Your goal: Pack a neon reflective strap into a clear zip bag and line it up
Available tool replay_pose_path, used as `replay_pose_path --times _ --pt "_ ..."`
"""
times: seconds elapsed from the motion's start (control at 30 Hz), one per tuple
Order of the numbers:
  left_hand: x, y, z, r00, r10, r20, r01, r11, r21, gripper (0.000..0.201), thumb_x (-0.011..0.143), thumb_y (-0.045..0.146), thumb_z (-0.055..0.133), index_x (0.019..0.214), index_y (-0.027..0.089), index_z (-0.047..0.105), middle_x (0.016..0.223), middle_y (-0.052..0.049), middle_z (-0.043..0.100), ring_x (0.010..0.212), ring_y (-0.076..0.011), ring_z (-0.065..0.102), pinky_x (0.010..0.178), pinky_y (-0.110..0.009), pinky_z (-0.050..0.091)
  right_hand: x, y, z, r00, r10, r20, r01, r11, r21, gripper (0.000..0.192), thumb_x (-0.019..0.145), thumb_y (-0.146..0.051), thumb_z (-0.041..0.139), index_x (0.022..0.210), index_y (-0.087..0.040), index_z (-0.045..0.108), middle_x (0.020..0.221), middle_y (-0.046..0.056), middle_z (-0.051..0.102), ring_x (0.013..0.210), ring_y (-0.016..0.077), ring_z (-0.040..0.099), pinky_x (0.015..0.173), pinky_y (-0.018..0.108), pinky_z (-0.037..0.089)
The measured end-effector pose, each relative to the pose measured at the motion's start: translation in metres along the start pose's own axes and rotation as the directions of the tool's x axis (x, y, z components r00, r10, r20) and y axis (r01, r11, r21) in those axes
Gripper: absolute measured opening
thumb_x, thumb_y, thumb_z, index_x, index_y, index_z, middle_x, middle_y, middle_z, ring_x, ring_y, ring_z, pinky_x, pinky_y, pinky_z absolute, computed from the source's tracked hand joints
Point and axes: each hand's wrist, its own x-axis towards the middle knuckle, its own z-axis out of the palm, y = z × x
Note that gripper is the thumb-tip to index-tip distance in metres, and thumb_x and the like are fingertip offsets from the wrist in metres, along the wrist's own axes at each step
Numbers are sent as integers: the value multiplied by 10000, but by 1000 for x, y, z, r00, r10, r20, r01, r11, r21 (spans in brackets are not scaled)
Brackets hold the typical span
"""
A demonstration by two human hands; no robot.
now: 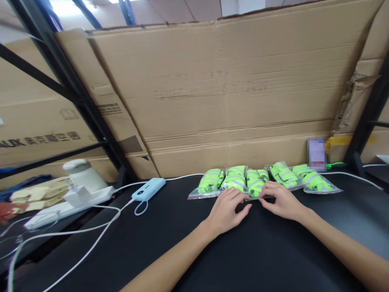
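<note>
Several clear zip bags, each with folded neon-green straps with silver reflective stripes inside, lie in a row at the back of the black table. The middle zip bag (255,181) lies between my two hands. My left hand (226,211) rests at its lower left edge, thumb apart from the fingers, partly in front of another zip bag (235,176). At the lower right edge my right hand (281,201) is closed in a pinch, thumb and forefinger together on the bag's rim. The pinched part is mostly hidden by the fingertips.
A cardboard sheet (219,89) stands behind the bags. To the left lie a light-blue power bank (148,189), white cables and a power strip (69,207) with a charger. A pale flask (85,176) stands behind the strip. Black rack posts (79,95) frame both sides.
</note>
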Motion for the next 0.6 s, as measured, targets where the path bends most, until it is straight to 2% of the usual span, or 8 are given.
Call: replay_pose_path --times 0.1,0.27,0.6 --pt "1 2 4 1000 9 -1 -9 1000 21 158 982 285 586 1073 208 689 909 -51 666 857 -212 617 791 -354 498 0 -7 0 1000 -4 6 4 1000 25 162 897 -155 582 801 -219 695 745 21 657 724 183 609 696 303 493" --pt "2 -1 6 999 43 7 -43 999 31 217 1011 242 530 961 205 738 849 -51 640 806 -189 596 773 -334 511 -1 -14 1 1000 -19 19 18 998 53 149 894 -149 598 818 -225 700 765 20 669 740 179 625 701 288 499" --pt "2 1 9 999 43 -9 -43 998 -47 139 979 194 572 914 186 694 870 -48 666 829 -196 621 782 -331 516 0 -14 4 1000 -11 11 11 1000 19 169 923 -193 574 821 -217 706 723 18 635 707 183 590 690 306 460"
